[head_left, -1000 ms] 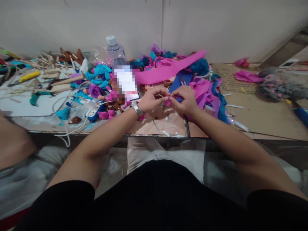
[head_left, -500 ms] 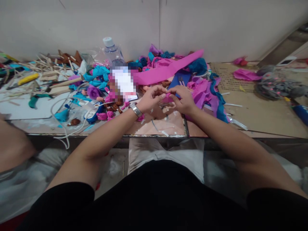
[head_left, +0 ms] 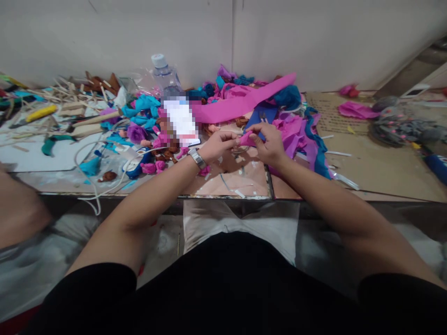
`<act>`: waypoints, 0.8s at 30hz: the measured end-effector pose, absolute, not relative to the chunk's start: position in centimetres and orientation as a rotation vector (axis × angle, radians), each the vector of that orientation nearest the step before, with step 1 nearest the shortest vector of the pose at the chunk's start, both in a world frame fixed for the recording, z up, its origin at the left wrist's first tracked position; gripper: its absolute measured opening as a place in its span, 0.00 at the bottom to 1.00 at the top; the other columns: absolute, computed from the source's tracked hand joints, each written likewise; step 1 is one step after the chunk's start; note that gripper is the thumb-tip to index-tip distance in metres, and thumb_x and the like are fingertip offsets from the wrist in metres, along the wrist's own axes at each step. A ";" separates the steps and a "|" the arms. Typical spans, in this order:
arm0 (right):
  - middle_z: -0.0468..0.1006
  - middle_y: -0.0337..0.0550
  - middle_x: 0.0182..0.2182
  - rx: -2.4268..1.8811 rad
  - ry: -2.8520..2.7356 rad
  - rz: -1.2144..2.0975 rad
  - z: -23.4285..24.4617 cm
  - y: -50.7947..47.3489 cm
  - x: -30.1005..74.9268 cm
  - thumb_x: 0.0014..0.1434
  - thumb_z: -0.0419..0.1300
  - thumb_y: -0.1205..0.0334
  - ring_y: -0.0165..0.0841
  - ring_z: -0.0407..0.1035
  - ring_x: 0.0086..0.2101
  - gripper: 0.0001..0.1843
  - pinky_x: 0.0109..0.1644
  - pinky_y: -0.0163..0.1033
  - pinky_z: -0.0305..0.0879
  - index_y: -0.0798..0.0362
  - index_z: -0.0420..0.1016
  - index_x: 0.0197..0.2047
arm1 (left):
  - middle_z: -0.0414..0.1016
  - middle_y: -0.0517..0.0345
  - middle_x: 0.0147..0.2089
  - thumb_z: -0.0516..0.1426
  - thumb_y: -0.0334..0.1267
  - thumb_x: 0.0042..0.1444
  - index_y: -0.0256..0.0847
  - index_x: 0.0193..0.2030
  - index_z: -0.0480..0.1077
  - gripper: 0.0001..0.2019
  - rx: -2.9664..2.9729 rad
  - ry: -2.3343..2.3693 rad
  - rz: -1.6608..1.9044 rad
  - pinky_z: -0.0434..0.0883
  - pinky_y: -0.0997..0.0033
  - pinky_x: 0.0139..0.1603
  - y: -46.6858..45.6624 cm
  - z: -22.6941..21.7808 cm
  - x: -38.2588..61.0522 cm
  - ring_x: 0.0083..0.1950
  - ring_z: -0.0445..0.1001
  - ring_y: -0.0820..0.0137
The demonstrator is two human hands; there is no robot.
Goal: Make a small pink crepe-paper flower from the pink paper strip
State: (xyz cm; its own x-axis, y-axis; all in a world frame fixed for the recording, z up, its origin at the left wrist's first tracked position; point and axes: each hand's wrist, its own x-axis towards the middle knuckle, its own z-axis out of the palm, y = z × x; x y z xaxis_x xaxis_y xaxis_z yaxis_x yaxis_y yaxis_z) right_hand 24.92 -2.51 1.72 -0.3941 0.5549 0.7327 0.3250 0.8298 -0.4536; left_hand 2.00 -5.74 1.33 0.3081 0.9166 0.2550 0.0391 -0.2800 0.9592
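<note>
A small piece of pink crepe paper (head_left: 246, 138) is pinched between my two hands above the table. My right hand (head_left: 268, 143) grips its right side with thumb and fingers. With closed fingertips, my left hand (head_left: 220, 145) holds the paper's left end; a metal watch sits on that wrist. Behind the hands lies a long pink crepe paper strip (head_left: 233, 108). A blue sheet (head_left: 257, 117) with scissors (head_left: 264, 116) on it is just beyond my right hand. Pink and purple crumpled paper (head_left: 289, 135) lies to its right.
A phone (head_left: 181, 122) with a blurred screen leans near a plastic bottle (head_left: 165, 77). Paper flowers, a white cable (head_left: 93, 184), wooden sticks and a yellow-handled tool (head_left: 41, 113) cover the left. Cardboard (head_left: 356, 163) lies right. Another person's arm (head_left: 21, 209) is at far left.
My hands have drawn slightly apart, and more of the pink paper shows between them. My right hand has turned a little. The other person's arm has shifted slightly.
</note>
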 end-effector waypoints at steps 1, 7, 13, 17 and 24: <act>0.86 0.47 0.42 -0.651 -2.014 0.288 1.7 -2.5 24.9 0.76 0.49 0.27 0.45 0.79 0.45 0.34 0.55 0.53 0.69 0.47 0.81 0.48 | 0.76 0.58 0.29 0.73 0.56 0.57 0.40 0.30 0.76 0.22 1.594 0.891 1.104 0.71 0.68 0.36 -5.8 1.4 2.0 0.31 0.72 0.72; 0.85 0.47 0.41 -0.697 -2.065 0.276 1.7 -2.6 25.0 0.75 0.46 0.25 0.46 0.78 0.45 0.37 0.57 0.54 0.68 0.46 0.81 0.47 | 0.78 0.57 0.33 0.69 0.45 0.59 0.39 0.32 0.75 0.13 1.612 0.884 0.978 0.73 0.67 0.42 -6.2 1.6 1.9 0.36 0.75 0.70; 0.87 0.47 0.39 -0.691 -2.150 0.244 1.4 -2.2 25.0 0.74 0.46 0.23 0.45 0.78 0.44 0.39 0.57 0.55 0.65 0.45 0.84 0.46 | 0.81 0.52 0.48 0.69 0.55 0.63 0.42 0.52 0.77 0.21 1.700 0.873 1.204 0.76 0.66 0.47 -5.8 1.3 1.9 0.45 0.78 0.67; 0.88 0.45 0.39 -0.693 -2.193 0.224 1.3 -2.0 25.1 0.74 0.46 0.22 0.44 0.78 0.43 0.40 0.59 0.56 0.64 0.45 0.86 0.45 | 0.83 0.49 0.53 0.69 0.63 0.63 0.44 0.57 0.76 0.28 1.798 0.855 1.236 0.77 0.65 0.51 -6.0 1.2 2.0 0.51 0.81 0.65; 0.88 0.45 0.37 -0.679 -2.182 0.201 1.2 -2.0 25.3 0.72 0.47 0.20 0.43 0.78 0.42 0.42 0.58 0.55 0.63 0.46 0.87 0.43 | 0.81 0.46 0.54 0.65 0.66 0.66 0.46 0.52 0.81 0.25 2.143 0.894 1.352 0.77 0.55 0.56 -6.7 2.1 2.1 0.55 0.79 0.58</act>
State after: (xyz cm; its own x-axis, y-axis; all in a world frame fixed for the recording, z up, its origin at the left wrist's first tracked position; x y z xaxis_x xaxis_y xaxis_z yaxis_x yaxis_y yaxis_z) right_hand 25.27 -1.95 1.23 -0.5161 0.5336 0.6700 0.4023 0.8416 -0.3603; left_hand 2.08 -6.71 2.13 0.3090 0.7245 0.6161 0.2831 -0.6885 0.6677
